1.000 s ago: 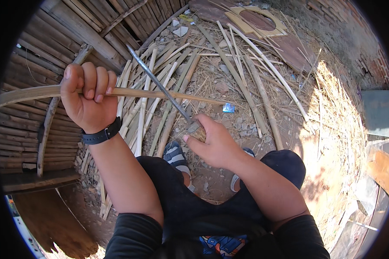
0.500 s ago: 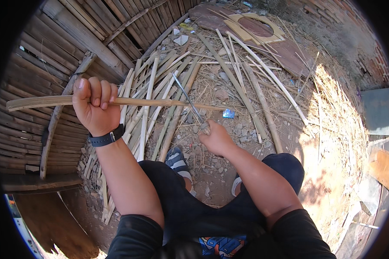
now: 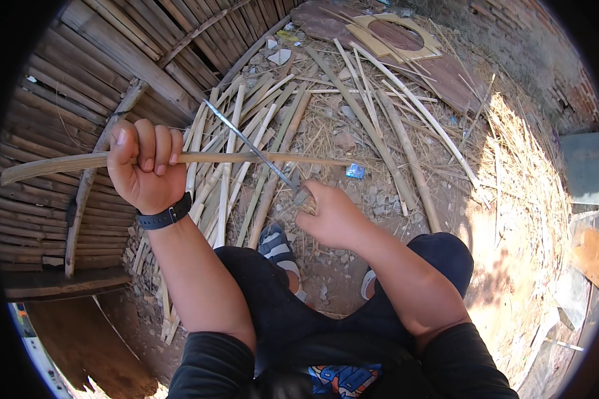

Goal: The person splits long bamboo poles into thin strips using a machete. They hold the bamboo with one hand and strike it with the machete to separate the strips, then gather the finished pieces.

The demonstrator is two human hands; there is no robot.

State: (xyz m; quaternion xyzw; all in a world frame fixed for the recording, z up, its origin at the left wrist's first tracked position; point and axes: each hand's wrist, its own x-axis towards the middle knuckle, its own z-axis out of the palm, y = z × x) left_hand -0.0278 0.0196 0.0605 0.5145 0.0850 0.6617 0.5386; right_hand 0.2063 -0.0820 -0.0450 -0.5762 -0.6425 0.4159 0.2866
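My left hand [image 3: 146, 159] is closed round a long bamboo strip [image 3: 229, 157], which lies level across the view. Its thicker, curved end sticks out to the left of my fist, and its thin end reaches right past the middle. In my right hand [image 3: 331, 214] is the handle of a knife with a long narrow blade [image 3: 251, 144]. The blade slants up to the left and crosses the strip a little right of my left hand. Whether blade and strip touch, I cannot tell.
Several split bamboo strips [image 3: 229, 166] lie on the stony ground ahead, with bamboo poles [image 3: 406, 156] among them. A bamboo slat wall [image 3: 40, 120] stands at the left. Brown boards [image 3: 319, 26], one frame with a round hole [image 3: 359, 33], and straw [image 3: 519, 146] lie farther off.
The knife has swung up and left, so more of its blade passes beyond the strip. My right hand has shifted slightly left. My left hand keeps its grip, nearly in place.
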